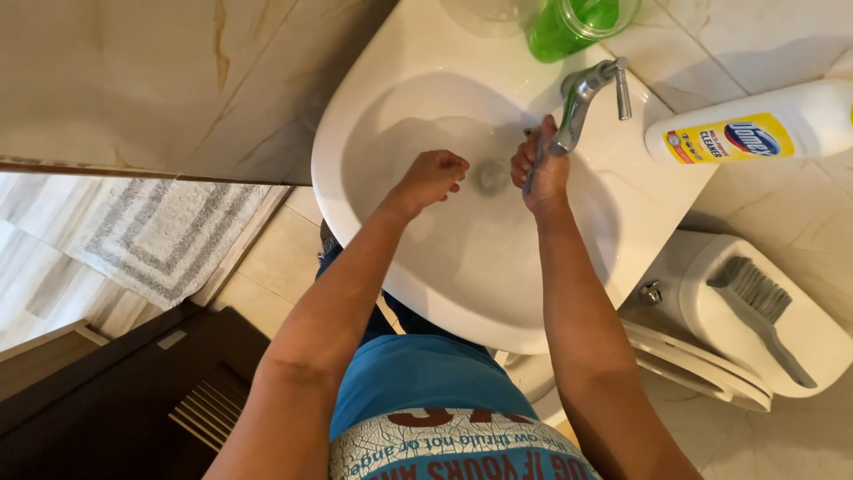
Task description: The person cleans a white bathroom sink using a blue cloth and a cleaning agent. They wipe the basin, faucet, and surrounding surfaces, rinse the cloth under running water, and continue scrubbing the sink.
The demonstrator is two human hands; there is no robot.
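Note:
Both my hands are over the bowl of a white washbasin [373, 98]. My left hand [433, 178] hovers above the basin's middle, left of the drain [491, 173], with its fingers curled and nothing visible in them. Under the spout of the chrome tap [582, 93], my right hand [542, 169] is closed around a thin grey stick-like object [530, 178]. What that object is cannot be made out.
A green translucent cup [569, 22] stands on the basin's back rim. A white cleaner bottle with a yellow label [755, 133] lies to the right. A grey brush [760, 307] rests on the white toilet [702, 347]. A striped mat [164, 236] and a dark door [133, 391] are on the left.

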